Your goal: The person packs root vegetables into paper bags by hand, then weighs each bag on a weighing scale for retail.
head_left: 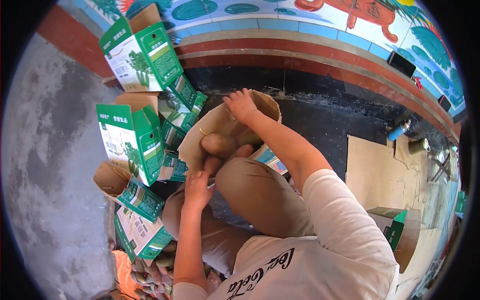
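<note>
An open cardboard box (216, 120) with plain brown inner walls stands tilted against my bent knee. Inside lie several reddish-brown root vegetables (219, 144) that look like sweet potatoes; one has a thin pale stalk. My right hand (242, 106) reaches across and grips the far rim, its fingers curled over the edge. At the near left edge, my left hand (198, 189) holds the rim beside my knee. The wall between my left hand and the box's bottom is mostly hidden by my legs.
Green and white cartons (142, 55) are stacked at the left, several with open tops. Below them more root vegetables (152, 275) lie by an orange sheet (125, 272). On the right are flattened cardboard (370, 170), a blue bottle (398, 130), a can (419, 145) and another green carton (392, 227).
</note>
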Tool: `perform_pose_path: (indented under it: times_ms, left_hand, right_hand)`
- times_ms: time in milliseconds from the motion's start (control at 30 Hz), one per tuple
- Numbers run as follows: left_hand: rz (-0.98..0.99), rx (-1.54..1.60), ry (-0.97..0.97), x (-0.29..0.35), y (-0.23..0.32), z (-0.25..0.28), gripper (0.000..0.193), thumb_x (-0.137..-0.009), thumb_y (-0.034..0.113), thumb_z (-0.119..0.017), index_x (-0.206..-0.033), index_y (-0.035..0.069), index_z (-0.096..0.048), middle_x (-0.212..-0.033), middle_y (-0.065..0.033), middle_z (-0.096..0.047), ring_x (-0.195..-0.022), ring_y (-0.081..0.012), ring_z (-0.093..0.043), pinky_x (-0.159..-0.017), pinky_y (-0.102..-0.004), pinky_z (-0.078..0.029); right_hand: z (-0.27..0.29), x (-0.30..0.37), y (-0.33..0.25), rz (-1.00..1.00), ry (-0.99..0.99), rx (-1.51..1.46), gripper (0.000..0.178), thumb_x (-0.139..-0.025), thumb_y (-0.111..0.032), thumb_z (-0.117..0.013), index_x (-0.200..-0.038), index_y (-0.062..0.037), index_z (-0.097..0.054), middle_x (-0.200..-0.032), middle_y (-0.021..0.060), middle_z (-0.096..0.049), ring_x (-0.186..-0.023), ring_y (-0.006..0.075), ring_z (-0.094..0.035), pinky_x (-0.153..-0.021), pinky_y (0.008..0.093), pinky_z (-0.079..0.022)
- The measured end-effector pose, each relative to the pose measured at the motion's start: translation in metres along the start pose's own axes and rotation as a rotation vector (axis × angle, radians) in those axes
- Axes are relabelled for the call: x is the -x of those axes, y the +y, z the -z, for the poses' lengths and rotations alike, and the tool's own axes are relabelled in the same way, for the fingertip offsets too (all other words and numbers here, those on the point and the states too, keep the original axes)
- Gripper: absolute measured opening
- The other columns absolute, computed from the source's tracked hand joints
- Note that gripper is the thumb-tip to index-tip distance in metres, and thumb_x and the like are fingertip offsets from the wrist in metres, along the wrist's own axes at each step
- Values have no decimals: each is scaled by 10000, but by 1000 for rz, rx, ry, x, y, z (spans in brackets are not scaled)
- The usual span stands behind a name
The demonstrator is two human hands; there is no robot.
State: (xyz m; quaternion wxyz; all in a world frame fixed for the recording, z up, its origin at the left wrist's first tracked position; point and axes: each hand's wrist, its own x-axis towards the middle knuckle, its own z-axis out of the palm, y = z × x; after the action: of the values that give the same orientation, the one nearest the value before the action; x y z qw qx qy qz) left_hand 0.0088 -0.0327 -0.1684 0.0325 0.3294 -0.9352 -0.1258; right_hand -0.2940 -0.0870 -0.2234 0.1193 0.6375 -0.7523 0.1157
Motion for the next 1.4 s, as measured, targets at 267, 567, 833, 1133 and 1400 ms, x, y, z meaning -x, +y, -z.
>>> perform_pose_path:
  times_ms: [267,567,833,1133,1400]
  left_hand:
    - [-25,-206,-7,-21,-9,-38,131,-733,157,-605,-819,68,-648,-848,-157,-624,-874,-334,-590,-748,-441,-439]
    - [-21,-20,75,-12,10,-41,122,-761,189,-602,-783,70,-620,-803,-158,-621,-814,-370,-596,-684,-432,-479]
    - [-420,-208,-24,-98,77,29,124,-686,144,-664,-755,58,-606,-763,-135,-595,-773,-342,-582,-668,-430,-465]
    - [-1004,-217,-158,-141,286,9,137,-643,128,-709,-702,66,-603,-738,-109,-604,-764,-293,-609,-666,-409,-496]
    - [-1218,93,-140,-70,401,-95,94,-690,145,-631,-665,72,-578,-682,-111,-604,-680,-287,-614,-626,-403,-501]
  right_hand:
    - [3,-2,8,-19,-132,69,147,-780,-181,-556,-841,-160,-688,-949,49,-633,-967,217,-572,-793,364,-440]
    - [32,60,43,89,57,9,119,-740,-192,-565,-761,-185,-681,-842,7,-618,-904,185,-590,-725,311,-469]
    - [76,184,154,-285,83,-205,136,-729,-200,-604,-782,-106,-686,-862,92,-640,-913,264,-618,-773,371,-511]
    - [154,374,270,-661,129,-4,147,-728,-206,-643,-829,-99,-652,-867,89,-612,-892,285,-613,-747,398,-511]
    - [221,491,335,-738,-88,374,120,-775,-180,-558,-760,-110,-655,-841,75,-620,-850,258,-633,-672,383,-528]
